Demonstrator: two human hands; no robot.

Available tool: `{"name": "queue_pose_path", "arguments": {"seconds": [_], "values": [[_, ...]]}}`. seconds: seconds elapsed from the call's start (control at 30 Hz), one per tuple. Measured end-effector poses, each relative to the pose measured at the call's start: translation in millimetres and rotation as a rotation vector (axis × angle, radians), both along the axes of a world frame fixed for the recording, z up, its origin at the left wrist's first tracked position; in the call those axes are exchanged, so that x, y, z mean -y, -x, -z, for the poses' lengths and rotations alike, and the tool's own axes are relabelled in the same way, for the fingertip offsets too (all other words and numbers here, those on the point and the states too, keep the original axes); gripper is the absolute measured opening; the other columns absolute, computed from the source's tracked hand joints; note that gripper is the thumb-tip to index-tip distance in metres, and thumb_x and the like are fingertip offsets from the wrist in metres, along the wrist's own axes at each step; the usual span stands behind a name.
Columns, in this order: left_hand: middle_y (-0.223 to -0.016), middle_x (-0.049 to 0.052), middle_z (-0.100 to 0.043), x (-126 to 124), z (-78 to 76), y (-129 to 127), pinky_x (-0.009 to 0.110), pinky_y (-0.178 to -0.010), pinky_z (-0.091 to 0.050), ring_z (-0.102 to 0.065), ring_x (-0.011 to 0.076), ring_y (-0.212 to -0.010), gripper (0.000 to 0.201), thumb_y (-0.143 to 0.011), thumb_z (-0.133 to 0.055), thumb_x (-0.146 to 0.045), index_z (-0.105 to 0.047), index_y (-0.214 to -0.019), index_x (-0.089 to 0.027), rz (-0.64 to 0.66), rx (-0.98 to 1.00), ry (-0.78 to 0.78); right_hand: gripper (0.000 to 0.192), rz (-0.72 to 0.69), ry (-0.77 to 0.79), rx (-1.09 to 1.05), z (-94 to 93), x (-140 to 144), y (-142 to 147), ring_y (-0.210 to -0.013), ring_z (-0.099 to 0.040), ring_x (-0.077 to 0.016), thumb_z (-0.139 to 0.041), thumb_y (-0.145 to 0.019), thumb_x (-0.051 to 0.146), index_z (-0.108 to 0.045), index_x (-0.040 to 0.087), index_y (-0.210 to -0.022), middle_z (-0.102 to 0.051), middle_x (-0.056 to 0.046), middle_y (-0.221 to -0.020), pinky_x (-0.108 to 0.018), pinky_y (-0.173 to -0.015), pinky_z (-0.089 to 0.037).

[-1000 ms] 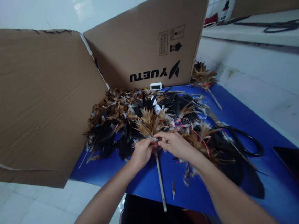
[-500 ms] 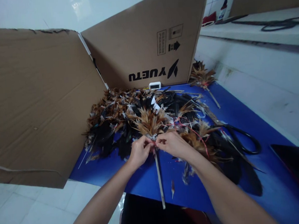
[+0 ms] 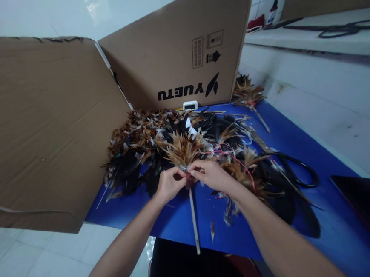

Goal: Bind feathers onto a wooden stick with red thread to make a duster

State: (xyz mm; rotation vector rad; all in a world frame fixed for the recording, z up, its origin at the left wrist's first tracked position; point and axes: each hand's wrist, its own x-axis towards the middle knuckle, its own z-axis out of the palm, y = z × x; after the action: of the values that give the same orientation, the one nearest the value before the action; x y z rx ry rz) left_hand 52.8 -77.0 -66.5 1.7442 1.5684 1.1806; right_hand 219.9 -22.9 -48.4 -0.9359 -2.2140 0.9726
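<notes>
A small feather duster lies in front of me, its brown feathers fanning away and its thin wooden stick pointing toward me over the table edge. Where feathers meet stick, there is red string. My left hand pinches at this binding from the left, thumb and forefinger together. From the right, my right hand pinches at the same spot, its fingertips close to the left ones. Both hands appear closed on the string, though the fingers partly cover it. More tangled red string lies to the right among loose feathers.
Brown and black feathers are heaped on the blue table. Black-handled scissors lie at right, near a dark flat object. Another feather duster lies at the back right. Cardboard panels stand behind and left, near a small white display.
My hands have shifted slightly left, the left one a little farther from the right. The duster's stick end has swung slightly left. Both hands stay at the red binding.
</notes>
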Motion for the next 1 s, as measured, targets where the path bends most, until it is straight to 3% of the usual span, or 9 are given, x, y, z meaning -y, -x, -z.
{"name": "queue_pose_path", "arguments": {"seconds": [0.13,0.37,0.57,0.77,1.0], "values": [[-0.073,0.002,-0.066,0,-6.8,4,0.026,-0.072,-0.046,-0.061,0.0139,-0.073,0.006,-0.073,-0.059,-0.018,-0.062,-0.068,-0.018,0.093,-0.291,-0.202,0.018,-0.026,-0.031,0.011,5.4,-2,2,-0.061,-0.055,-0.0105,-0.048,-0.075,0.015,-0.066,0.020,-0.077,-0.063,0.001,-0.071,-0.021,-0.061,-0.038],[-0.086,0.006,-0.066,-7,-3.4,14,0.029,-0.079,-0.050,-0.061,0.0145,-0.087,0.011,-0.082,-0.049,-0.013,-0.059,-0.082,-0.016,0.362,-0.651,-0.580,0.019,-0.010,-0.036,-0.011,15.2,-6,3,-0.064,-0.056,-0.0117,-0.050,-0.073,0.013,-0.066,0.020,-0.078,-0.065,0.000,-0.072,-0.021,-0.061,-0.038],[-0.089,0.010,-0.066,-15,-5.8,21,0.031,-0.075,-0.055,-0.061,0.0185,-0.093,0.007,-0.081,-0.051,-0.009,-0.057,-0.083,-0.011,0.447,-0.976,-0.915,0.021,-0.005,-0.008,-0.045,14.9,-8,5,-0.064,-0.055,-0.0118,-0.047,-0.077,0.013,-0.066,0.020,-0.082,-0.064,0.001,-0.069,-0.021,-0.060,-0.037],[-0.094,0.010,-0.067,-23,-3.2,30,0.031,-0.072,-0.057,-0.061,0.0225,-0.096,0.007,-0.078,-0.057,-0.010,-0.059,-0.084,-0.011,0.488,-1.048,-1.038,0.026,-0.097,0.052,-0.142,18.2,-13,5,-0.070,-0.058,-0.0119,-0.045,-0.078,0.010,-0.065,0.020,-0.089,-0.066,0.001,-0.076,-0.022,-0.067,-0.040],[-0.096,0.013,-0.066,-25,-1.2,34,0.034,-0.076,-0.057,-0.058,0.0244,-0.103,0.012,-0.079,-0.056,-0.008,-0.060,-0.089,-0.010,0.505,-0.966,-1.024,0.019,-0.080,0.079,-0.120,14.9,-14,3,-0.068,-0.058,-0.0113,-0.046,-0.079,0.013,-0.063,0.019,-0.085,-0.064,0.001,-0.072,-0.021,-0.065,-0.040]]}}
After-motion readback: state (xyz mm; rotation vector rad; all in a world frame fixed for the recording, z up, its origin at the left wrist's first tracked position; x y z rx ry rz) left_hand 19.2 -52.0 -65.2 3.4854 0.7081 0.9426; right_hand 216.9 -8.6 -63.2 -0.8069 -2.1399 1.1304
